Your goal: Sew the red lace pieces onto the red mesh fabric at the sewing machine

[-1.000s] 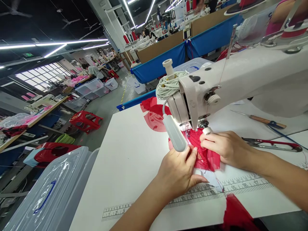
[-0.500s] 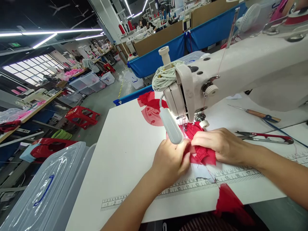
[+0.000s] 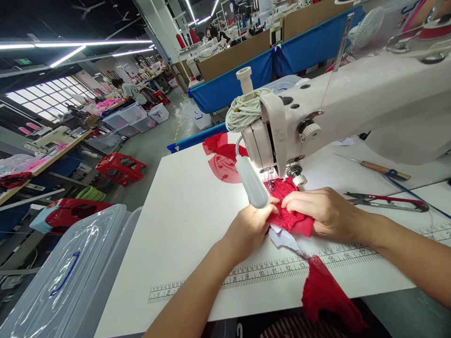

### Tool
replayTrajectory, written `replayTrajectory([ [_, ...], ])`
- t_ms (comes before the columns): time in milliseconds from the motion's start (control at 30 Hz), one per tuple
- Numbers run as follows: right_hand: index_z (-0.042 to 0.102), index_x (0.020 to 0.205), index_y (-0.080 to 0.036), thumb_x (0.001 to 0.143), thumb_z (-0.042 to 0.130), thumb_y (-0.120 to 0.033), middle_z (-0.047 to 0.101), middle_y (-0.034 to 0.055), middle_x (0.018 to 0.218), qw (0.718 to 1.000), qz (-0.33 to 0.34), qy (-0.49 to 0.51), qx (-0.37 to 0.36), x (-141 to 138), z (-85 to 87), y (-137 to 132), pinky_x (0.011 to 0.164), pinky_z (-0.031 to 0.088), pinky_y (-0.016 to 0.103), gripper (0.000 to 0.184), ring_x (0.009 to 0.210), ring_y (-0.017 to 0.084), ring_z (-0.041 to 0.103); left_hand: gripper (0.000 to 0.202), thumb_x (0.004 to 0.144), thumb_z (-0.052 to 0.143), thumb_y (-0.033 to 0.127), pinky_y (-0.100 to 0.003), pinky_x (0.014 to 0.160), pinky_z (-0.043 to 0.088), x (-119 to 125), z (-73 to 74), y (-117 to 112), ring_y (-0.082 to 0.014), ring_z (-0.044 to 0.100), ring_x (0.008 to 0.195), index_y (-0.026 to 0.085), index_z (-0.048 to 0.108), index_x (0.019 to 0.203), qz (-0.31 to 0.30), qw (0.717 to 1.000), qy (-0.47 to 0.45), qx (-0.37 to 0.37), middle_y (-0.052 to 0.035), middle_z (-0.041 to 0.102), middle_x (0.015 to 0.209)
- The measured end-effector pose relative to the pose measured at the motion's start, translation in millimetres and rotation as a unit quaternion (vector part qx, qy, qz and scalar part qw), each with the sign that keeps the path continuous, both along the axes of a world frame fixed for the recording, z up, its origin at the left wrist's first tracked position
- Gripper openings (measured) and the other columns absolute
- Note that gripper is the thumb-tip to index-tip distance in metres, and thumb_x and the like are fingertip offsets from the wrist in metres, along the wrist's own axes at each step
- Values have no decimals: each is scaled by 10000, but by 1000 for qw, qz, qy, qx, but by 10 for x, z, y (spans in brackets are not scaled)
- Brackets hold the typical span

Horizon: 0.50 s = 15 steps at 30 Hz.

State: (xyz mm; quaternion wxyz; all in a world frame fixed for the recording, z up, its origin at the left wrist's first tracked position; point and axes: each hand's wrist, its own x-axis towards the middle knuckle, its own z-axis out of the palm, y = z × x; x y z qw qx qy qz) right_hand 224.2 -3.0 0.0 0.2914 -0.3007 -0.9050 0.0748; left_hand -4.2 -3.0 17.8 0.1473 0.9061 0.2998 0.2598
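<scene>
A piece of red lace fabric [image 3: 289, 217] lies under the needle of the white sewing machine [image 3: 338, 98]. On its left side my left hand [image 3: 251, 225] pinches the edge, fingers closed, partly behind the small lamp [image 3: 252, 183]. My right hand [image 3: 326, 211] presses and grips the fabric's right side with bent fingers. A scrap of white paper [image 3: 284, 238] sticks out below the lace. Further down, another red fabric piece [image 3: 326, 293] hangs over the table's front edge.
Thread snips [image 3: 391, 202] and a wooden-handled awl [image 3: 382, 169] lie right of my right hand. More red pieces [image 3: 225, 159] rest behind the lamp. A ruler strip [image 3: 260, 274] runs along the table front. A lidded plastic box [image 3: 66, 267] stands at the left.
The lace fabric now lies flatter under both hands. The white paper has shifted left, and the hanging red piece has come up and left onto the table edge.
</scene>
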Motion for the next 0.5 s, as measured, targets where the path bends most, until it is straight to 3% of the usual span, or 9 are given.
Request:
replayTrajectory([
  [67,620,1030,-183,826,406,-46,638,46,861,1000,-12,-5,5,-14,-30,-6,535,305,276,326,660,151,506,310,840,355,12,-314,786,571,-11,-5,19,-176,661,954,189,559,993,9,1000,-19,-17,-73,681,1050],
  [133,634,1006,-188,793,383,-21,598,32,810,999,-30,-11,4,-34,-58,-14,515,270,283,370,609,146,453,322,857,343,36,-309,755,565,-9,-4,26,-170,662,883,191,559,1037,24,999,-17,-23,-56,681,979],
  [267,615,787,-186,954,394,-180,576,24,790,998,-48,27,-26,-76,-74,-19,516,282,271,277,588,124,431,342,867,350,61,-339,823,549,28,-7,51,-183,646,940,185,562,1104,26,998,-27,-46,-63,675,1024],
  [367,592,781,-186,1013,401,-334,585,22,786,990,-65,87,-90,-98,-79,-12,570,343,268,336,636,131,492,275,847,394,63,-316,769,540,65,4,80,-175,624,870,195,588,991,50,992,-19,-116,-40,664,940],
  [500,580,775,-189,1027,347,-358,565,22,744,977,-68,136,-151,-102,-116,-8,605,376,284,383,634,143,497,161,768,493,43,-252,623,482,122,19,96,-133,529,695,194,542,790,75,977,-43,-195,12,564,766],
])
